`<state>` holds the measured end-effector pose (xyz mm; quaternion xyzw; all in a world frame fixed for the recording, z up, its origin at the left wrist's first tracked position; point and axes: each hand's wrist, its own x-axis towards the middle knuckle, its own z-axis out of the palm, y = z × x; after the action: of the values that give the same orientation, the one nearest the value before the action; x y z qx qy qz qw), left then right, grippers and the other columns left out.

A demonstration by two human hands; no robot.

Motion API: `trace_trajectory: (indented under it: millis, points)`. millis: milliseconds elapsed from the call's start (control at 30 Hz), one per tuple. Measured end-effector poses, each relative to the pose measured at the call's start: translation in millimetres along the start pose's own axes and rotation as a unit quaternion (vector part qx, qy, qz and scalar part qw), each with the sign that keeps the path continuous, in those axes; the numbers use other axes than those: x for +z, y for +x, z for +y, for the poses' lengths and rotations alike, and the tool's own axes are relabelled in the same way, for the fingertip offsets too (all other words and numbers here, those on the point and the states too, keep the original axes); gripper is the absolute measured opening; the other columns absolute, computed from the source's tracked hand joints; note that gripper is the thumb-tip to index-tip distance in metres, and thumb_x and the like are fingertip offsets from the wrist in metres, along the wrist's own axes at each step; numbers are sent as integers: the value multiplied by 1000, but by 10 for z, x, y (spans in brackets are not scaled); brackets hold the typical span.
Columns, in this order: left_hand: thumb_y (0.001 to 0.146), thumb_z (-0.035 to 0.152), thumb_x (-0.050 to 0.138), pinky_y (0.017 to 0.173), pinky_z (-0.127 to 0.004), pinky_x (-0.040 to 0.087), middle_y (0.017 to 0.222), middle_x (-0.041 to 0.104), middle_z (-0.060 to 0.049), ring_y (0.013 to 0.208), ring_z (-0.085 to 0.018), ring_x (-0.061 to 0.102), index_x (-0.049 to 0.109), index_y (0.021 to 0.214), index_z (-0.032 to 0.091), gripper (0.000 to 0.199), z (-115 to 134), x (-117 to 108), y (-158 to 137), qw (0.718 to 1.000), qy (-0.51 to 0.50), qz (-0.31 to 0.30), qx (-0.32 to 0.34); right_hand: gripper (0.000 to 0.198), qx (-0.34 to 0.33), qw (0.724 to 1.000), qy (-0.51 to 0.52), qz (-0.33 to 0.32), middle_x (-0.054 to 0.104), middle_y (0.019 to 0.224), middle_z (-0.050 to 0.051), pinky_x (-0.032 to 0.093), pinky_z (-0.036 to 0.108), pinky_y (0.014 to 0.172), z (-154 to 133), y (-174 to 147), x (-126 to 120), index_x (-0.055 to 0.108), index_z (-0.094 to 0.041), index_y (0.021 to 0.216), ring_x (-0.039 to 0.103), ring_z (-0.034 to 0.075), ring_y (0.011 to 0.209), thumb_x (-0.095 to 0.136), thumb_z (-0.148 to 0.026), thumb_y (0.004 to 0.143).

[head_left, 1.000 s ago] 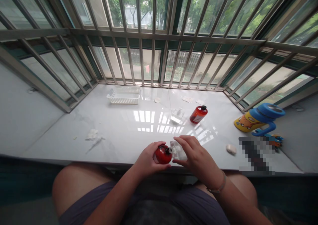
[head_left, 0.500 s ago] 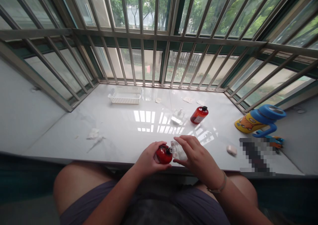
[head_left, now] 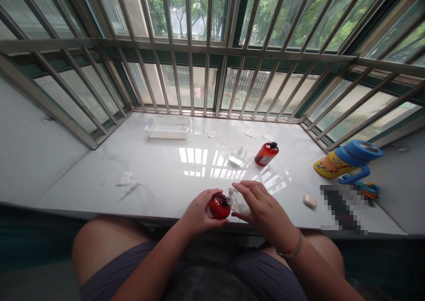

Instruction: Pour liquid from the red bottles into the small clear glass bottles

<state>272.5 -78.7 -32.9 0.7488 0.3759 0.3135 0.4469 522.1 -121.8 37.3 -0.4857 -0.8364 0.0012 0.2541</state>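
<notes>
My left hand point(head_left: 198, 210) is wrapped round a red bottle point(head_left: 219, 207), which is tilted so its dark neck points right. Against that neck lies the mouth of a small clear bottle point(head_left: 236, 200), gripped between the thumb and fingers of my right hand point(head_left: 257, 201). Whether liquid passes between the two is too small to make out. Both hands are over the front edge of the white counter point(head_left: 159, 177). Farther back stand another clear bottle point(head_left: 238, 156) with a nozzle-like top and a second red bottle point(head_left: 266, 154) with a black cap.
A white perforated basket point(head_left: 168, 128) sits at the back left. Crumpled tissue point(head_left: 125, 179) lies on the left. To the right are a blue and yellow flask point(head_left: 345, 159), a pale soap-like piece point(head_left: 310, 201) and a blurred-out dark item point(head_left: 343, 210). Metal bars point(head_left: 215, 51) close off the window.
</notes>
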Motion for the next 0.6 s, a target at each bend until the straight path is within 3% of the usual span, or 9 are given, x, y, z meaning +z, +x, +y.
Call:
trace_trajectory:
  millis: [600]
  points:
    - [69, 43, 99, 113, -46, 54, 138, 70, -10, 126, -32, 68, 61, 142, 27, 85, -15, 2, 10, 1000, -8, 0, 3, 86, -24, 999, -41, 0, 66, 131, 17, 62, 54, 102, -20, 22, -29, 52, -19, 150, 64, 36, 120, 96, -17, 76]
